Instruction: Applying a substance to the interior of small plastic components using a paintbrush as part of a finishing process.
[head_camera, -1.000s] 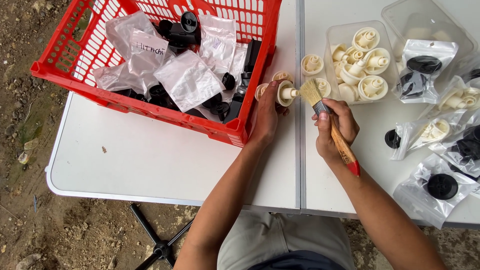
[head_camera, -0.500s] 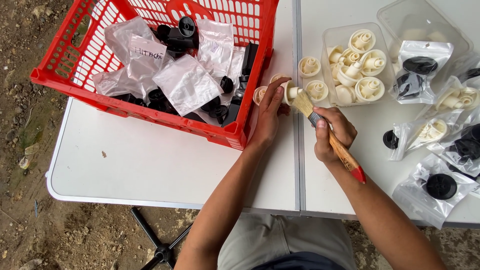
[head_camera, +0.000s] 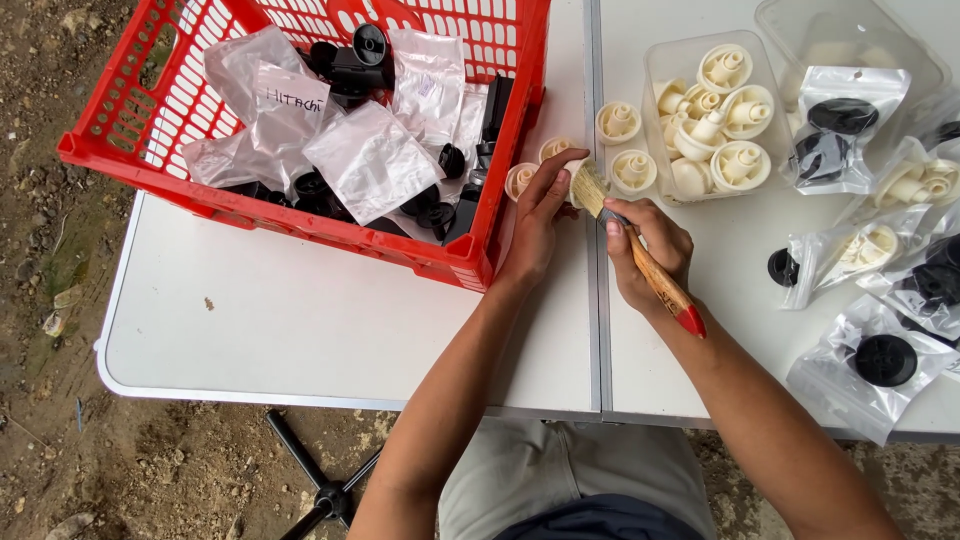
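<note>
My left hand (head_camera: 537, 222) holds a cream plastic part (head_camera: 570, 188) upright on the white table (head_camera: 300, 320), beside the red crate (head_camera: 300, 210). My right hand (head_camera: 645, 250) grips a wooden-handled paintbrush (head_camera: 640, 255) with a red tip; its bristles touch the part. Two more cream spiral parts (head_camera: 619, 122) lie on the table just beyond the hands, and another (head_camera: 520, 180) sits by the crate wall.
The red crate holds plastic bags and black parts. A clear tub (head_camera: 715, 110) of several cream parts stands to the right of the brush. Bagged black and cream parts (head_camera: 870, 350) cover the table's right side. Dirt ground lies left.
Both hands stay at the same spot; the brush head has shifted slightly against the held part, and the view has drifted a little.
</note>
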